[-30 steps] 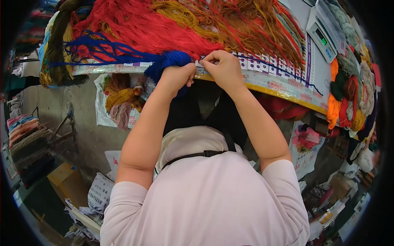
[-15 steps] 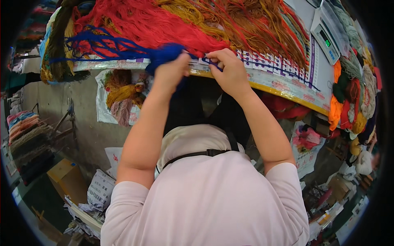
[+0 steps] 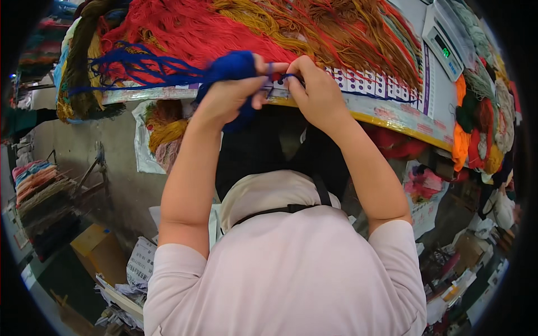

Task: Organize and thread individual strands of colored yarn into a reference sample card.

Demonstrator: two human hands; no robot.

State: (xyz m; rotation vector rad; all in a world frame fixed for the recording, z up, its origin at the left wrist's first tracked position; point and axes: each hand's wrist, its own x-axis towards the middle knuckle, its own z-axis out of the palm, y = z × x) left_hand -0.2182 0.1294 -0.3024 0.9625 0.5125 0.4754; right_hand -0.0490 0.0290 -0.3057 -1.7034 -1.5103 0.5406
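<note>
A bunch of deep blue yarn [image 3: 231,66] is gathered in my left hand [image 3: 227,102] at the table's near edge. That hand is slightly blurred, its fingers reaching toward the other hand. Loose blue strands trail left across the red yarn, and some hang below the hand. Thumb and fingertips of my right hand [image 3: 319,96] are pinched together on a blue strand that runs between the two hands. A further blue strand stretches right over a white card with rows of dark purple dots [image 3: 358,83]. Beyond both hands lies a thick spread of red yarn [image 3: 185,33].
Brown and mustard yarn [image 3: 336,33] covers the far table. A digital scale [image 3: 443,42] stands at the far right, with hanging skeins [image 3: 482,123] beside it. Dark olive skeins [image 3: 87,56] hang at the left. A cardboard box [image 3: 100,246] sits on the floor.
My left hand has turned, and its fingers now extend right toward my right hand. The blue bunch sits higher and fuller above it. My right hand keeps its pinch, nearly in place.
</note>
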